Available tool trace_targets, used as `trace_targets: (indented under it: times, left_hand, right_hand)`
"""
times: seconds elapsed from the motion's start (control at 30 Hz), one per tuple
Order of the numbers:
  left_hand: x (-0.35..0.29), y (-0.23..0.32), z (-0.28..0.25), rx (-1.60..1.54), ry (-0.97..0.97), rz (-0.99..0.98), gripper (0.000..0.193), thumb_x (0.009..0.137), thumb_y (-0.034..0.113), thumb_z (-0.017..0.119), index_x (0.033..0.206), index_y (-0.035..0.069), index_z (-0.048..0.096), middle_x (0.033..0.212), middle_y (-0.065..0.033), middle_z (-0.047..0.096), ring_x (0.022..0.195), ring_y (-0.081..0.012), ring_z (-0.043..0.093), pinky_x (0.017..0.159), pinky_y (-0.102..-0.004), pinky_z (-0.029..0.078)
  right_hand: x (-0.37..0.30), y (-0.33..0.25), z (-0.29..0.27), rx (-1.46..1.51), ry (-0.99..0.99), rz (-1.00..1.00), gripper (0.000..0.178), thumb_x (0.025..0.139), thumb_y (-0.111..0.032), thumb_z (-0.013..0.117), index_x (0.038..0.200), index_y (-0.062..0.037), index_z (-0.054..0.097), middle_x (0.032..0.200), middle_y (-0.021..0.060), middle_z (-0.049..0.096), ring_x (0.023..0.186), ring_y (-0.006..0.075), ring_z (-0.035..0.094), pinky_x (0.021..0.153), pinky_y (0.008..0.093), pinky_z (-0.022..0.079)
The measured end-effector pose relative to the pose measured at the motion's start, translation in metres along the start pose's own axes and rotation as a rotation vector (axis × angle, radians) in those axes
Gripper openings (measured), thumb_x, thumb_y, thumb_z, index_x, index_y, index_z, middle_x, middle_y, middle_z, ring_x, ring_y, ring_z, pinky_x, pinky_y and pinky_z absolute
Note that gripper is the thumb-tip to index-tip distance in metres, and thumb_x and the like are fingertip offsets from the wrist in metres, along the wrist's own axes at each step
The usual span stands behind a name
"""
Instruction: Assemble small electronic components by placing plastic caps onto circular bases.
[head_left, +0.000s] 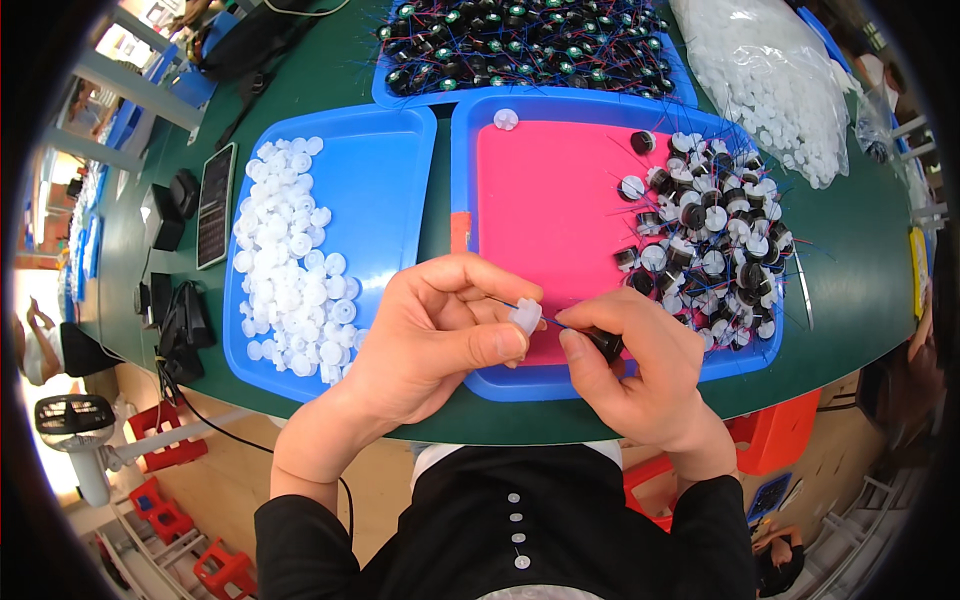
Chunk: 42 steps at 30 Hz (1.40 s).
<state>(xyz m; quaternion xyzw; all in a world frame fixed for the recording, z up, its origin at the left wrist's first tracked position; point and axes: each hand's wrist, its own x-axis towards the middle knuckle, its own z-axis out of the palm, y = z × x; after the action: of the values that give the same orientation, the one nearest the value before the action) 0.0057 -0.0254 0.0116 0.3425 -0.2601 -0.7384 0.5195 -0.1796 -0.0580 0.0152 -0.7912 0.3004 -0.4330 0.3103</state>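
1. The white cap [526, 315] is a small, pale, slightly translucent plastic piece with a notched, rounded outline, held above the near left part of the pink-bottomed tray [550, 200].
2. The left hand [425, 345] pinches this cap between thumb and fingertips.
3. The right hand [645, 365] pinches the black cylinder [605, 343], which is dark, short and mostly covered by the fingers; a thin blue wire [557, 322] shows between the 2 hands.
4. The pink-bottomed tray has blue walls and sits at the near edge of the surface [860, 270]. Along its right side lie heaped black-and-white assemblies [715, 225] with red and blue wires; 1 loose white piece [506, 120] rests in its far left corner.
5. Left of it, the blue tray [395, 180] carries a pile of white caps [290, 250] along its left side.
6. Toward the far edge of the surface, the third tray [440, 98] is packed with wired black parts [520, 45].
7. A clear bag [765, 90] of white pieces lies toward the surface's far right corner.
8. The surface is green; a dark-screened tablet [215, 205] lies toward its left edge.
9. Beyond stand a fan [75, 425] and red stools [225, 570].
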Motion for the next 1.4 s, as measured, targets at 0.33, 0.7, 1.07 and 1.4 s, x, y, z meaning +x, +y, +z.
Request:
trace_targets:
  times: [0.33,0.7,1.07,1.4]
  left_hand:
    - [-0.001,-0.001,0.004,-0.037,-0.036,-0.111,0.027,0.075,0.005,0.069,0.097,-0.005,0.055,0.086,-0.0126,0.061,0.071,-0.0165,0.059,0.064,-0.0275,0.049]
    - [0.003,-0.004,-0.001,-0.133,-0.085,-0.166,0.018,0.085,0.008,0.059,0.099,-0.003,0.058,0.087,-0.0114,0.062,0.066,-0.0129,0.055,0.061,-0.0240,0.045]
    - [0.003,-0.003,0.004,0.021,-0.010,-0.128,0.020,0.079,-0.001,0.063,0.098,-0.003,0.057,0.087,-0.0084,0.063,0.072,-0.0123,0.058,0.066,-0.0232,0.048]
    - [-0.002,-0.004,0.001,-0.083,-0.055,0.038,0.029,0.070,-0.012,0.066,0.096,-0.006,0.056,0.098,-0.0136,0.059,0.087,-0.0184,0.062,0.078,-0.0280,0.052]
  right_hand:
    - [-0.003,-0.001,0.012,-0.149,0.078,-0.182,0.018,0.064,0.012,0.062,0.079,0.0043,0.055,0.064,0.0102,0.055,0.052,0.0225,0.056,0.045,0.0291,0.045]
    - [-0.002,0.007,0.011,-0.207,0.097,-0.217,0.018,0.060,0.009,0.060,0.075,0.0004,0.053,0.058,0.0065,0.046,0.046,0.0191,0.048,0.039,0.0285,0.039]
    - [-0.002,0.000,0.009,-0.366,0.023,-0.254,0.018,0.062,0.007,0.065,0.076,-0.0005,0.058,0.061,0.0076,0.054,0.049,0.0201,0.053,0.042,0.0285,0.042]
    - [-0.001,-0.008,0.002,0.252,0.024,0.180,0.028,0.070,0.001,0.065,0.096,0.0009,0.055,0.075,0.0095,0.058,0.060,0.0166,0.059,0.050,0.0215,0.046]
